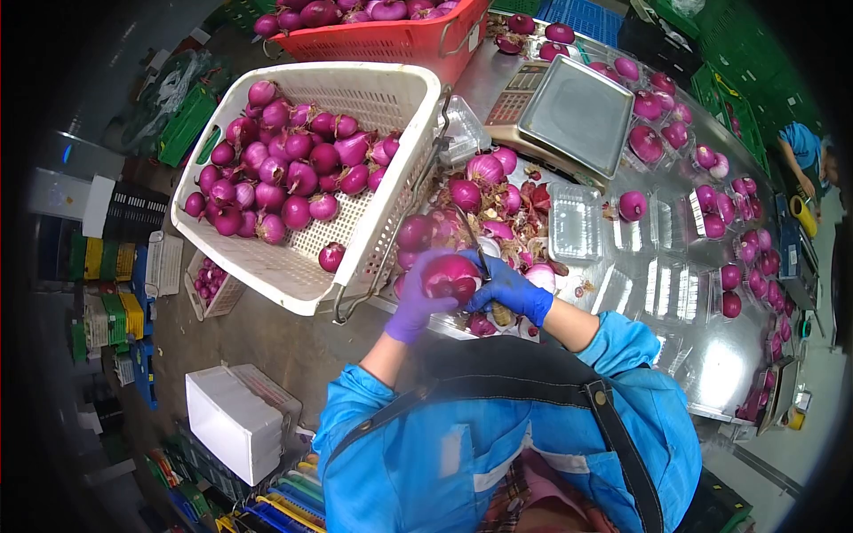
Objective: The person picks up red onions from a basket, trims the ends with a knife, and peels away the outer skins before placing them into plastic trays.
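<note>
A red onion (449, 277) is gripped in my left hand (416, 306), which wears a purple glove. My right hand (514, 291), in a blue glove, is closed around a knife (472, 238); its thin dark blade points up and away from me beside the onion. Both hands are close together at the near edge of the metal table. Just beyond them lies a heap of onions (484, 169) mixed with loose peelings (536, 200). To the left, a white plastic basket (298, 300) holds many onions (284, 160), leaning beside the table.
Behind the peelings stands a weighing scale (576, 111) with a flat metal pan. Clear plastic trays (575, 222) cover much of the table's right side, several holding onions (646, 143). A red crate (382, 44) of onions is at the back. Another person (802, 151) is at far right.
</note>
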Tool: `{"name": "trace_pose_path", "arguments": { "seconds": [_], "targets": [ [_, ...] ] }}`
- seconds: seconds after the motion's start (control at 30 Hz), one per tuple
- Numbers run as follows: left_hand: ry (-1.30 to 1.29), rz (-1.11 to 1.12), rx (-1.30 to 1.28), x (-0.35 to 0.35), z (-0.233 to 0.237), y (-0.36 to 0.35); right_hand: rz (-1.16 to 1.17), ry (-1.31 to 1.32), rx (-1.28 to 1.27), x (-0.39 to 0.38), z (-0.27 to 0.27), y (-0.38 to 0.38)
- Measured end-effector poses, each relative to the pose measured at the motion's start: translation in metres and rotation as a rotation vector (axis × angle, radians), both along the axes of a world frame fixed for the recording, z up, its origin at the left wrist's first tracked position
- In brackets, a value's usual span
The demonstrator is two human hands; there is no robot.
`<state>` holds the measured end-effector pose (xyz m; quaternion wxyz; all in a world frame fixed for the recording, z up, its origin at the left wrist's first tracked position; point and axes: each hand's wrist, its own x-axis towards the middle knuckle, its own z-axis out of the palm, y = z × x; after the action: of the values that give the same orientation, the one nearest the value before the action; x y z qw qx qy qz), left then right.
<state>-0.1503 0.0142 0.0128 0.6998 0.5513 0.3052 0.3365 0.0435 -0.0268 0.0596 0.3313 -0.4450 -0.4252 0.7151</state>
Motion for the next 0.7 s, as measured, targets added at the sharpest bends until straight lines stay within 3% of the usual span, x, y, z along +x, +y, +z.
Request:
{"name": "trace_pose_path", "arguments": {
  "seconds": [0.03, 0.1, 0.13, 0.2, 0.27, 0.33, 0.4, 0.47, 0.53, 0.57, 0.6, 0.67, 0.7],
  "targets": [
    [0.000, 0.000, 0.000, -0.001, -0.003, -0.001, 0.000, 0.000, 0.000, 0.001, -0.010, 0.001],
    [-0.622, 0.111, -0.841, -0.002, -0.007, -0.006, 0.007, -0.048, 0.020, 0.006, -0.036, 0.004],
    [-0.630, 0.114, -0.835, -0.002, -0.008, -0.006, 0.015, -0.053, 0.025, 0.011, -0.041, 0.008],
    [-0.423, 0.121, -0.717, -0.005, -0.006, -0.004, -0.034, -0.252, 0.427, 0.015, -0.044, 0.015],
    [-0.340, 0.068, -0.634, -0.009, -0.003, 0.000, -0.083, -0.167, 0.385, 0.018, -0.039, 0.017],
    [-0.173, -0.040, -0.469, -0.011, 0.007, 0.007, 0.114, -0.045, 0.184, 0.020, -0.020, 0.019],
    [-0.125, -0.067, -0.495, -0.008, 0.017, 0.009, 0.113, -0.134, 0.218, 0.016, -0.009, 0.018],
    [0.104, -0.078, -0.082, -0.001, 0.020, 0.006, 0.147, -0.392, 0.385, 0.013, -0.012, 0.023],
    [0.192, -0.081, 0.007, -0.001, 0.020, 0.004, 0.173, -0.479, 0.463, 0.012, -0.009, 0.019],
    [0.395, -0.098, 0.072, -0.003, 0.015, 0.002, 0.197, -0.566, 0.537, 0.011, -0.008, 0.016],
    [0.597, -0.116, 0.136, -0.004, 0.009, -0.002, 0.198, -0.564, 0.532, 0.011, -0.009, 0.014],
    [0.614, -0.108, 0.121, -0.004, -0.001, -0.008, 0.265, -0.588, 0.512, 0.011, -0.009, 0.010],
    [0.651, -0.074, 0.199, -0.004, -0.002, -0.014, 0.182, -0.536, 0.574, 0.008, -0.015, 0.006]
  ]
}}
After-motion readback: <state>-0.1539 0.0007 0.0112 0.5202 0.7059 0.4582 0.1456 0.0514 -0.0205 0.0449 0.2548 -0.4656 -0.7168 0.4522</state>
